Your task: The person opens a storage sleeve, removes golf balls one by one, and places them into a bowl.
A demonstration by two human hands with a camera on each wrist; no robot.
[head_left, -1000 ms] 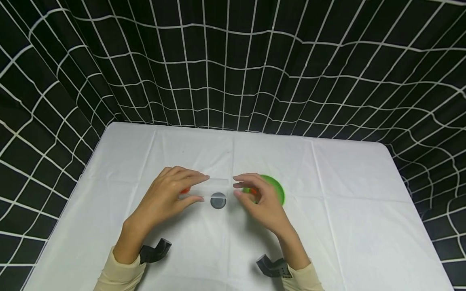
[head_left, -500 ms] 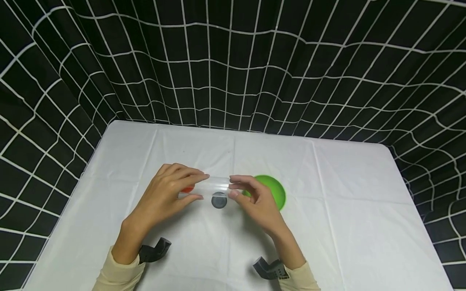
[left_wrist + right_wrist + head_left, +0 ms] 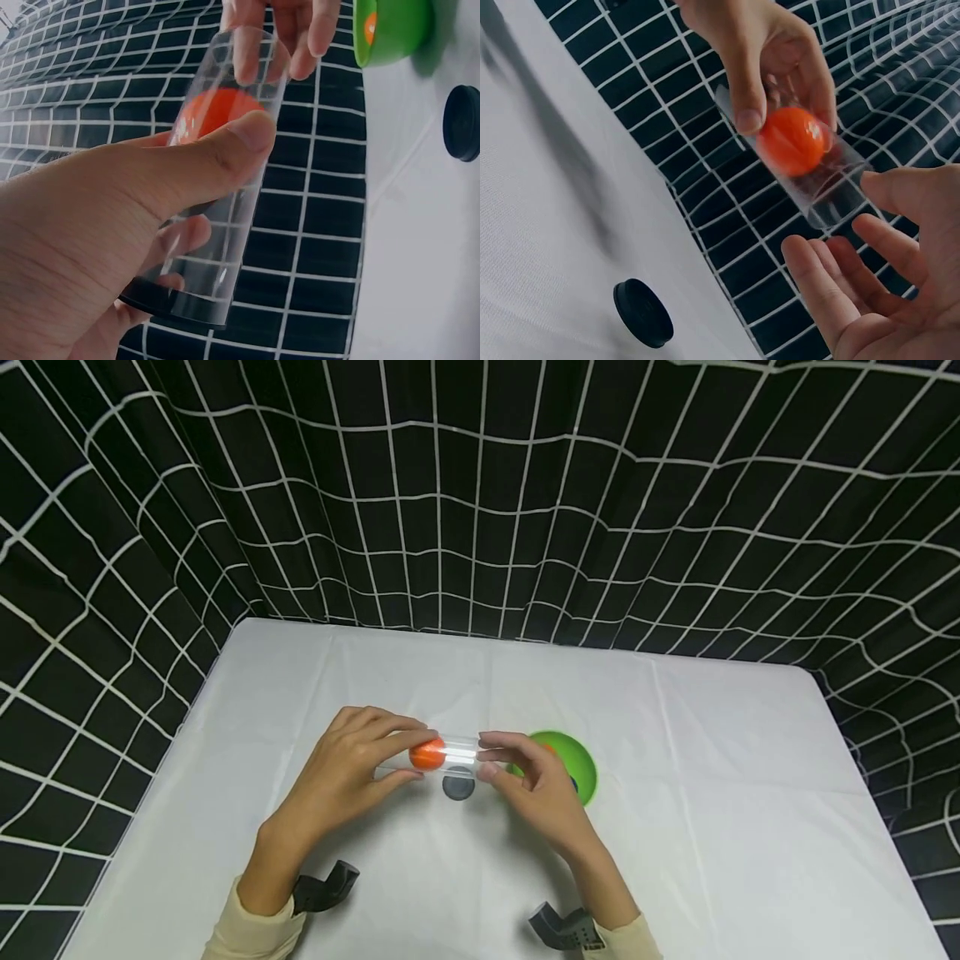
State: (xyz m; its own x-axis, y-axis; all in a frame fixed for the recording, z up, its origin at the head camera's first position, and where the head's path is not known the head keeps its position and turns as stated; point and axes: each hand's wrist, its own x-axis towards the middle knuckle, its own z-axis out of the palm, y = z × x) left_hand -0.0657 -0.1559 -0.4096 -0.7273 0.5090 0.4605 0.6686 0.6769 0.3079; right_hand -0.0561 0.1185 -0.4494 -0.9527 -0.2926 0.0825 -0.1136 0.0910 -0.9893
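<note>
My left hand (image 3: 356,768) grips a clear plastic tube (image 3: 232,247) with a black end at the palm side, held tilted above the table. An orange ball (image 3: 791,141) lies inside the tube, near the left thumb tip. At the tube's uncapped end is my right hand (image 3: 536,781), fingers loosely bent and spread, with the thumb tip right at the rim. Nothing sits between its fingers in the right wrist view. Below the tube, a black round cap (image 3: 458,785) lies on the white cloth. Partly behind my right hand stands a green bowl (image 3: 583,760).
An orange ball (image 3: 370,28) shows inside the green bowl, and a bit of something blue (image 3: 574,784) is visible there too. White cloth (image 3: 735,827) covers the table. A black curtain with white grid lines (image 3: 480,510) rises behind and at both sides.
The orange ball has slid rightward along the tube, from within my left hand toward the uncapped end. My right hand has moved left to the tube's rim.
</note>
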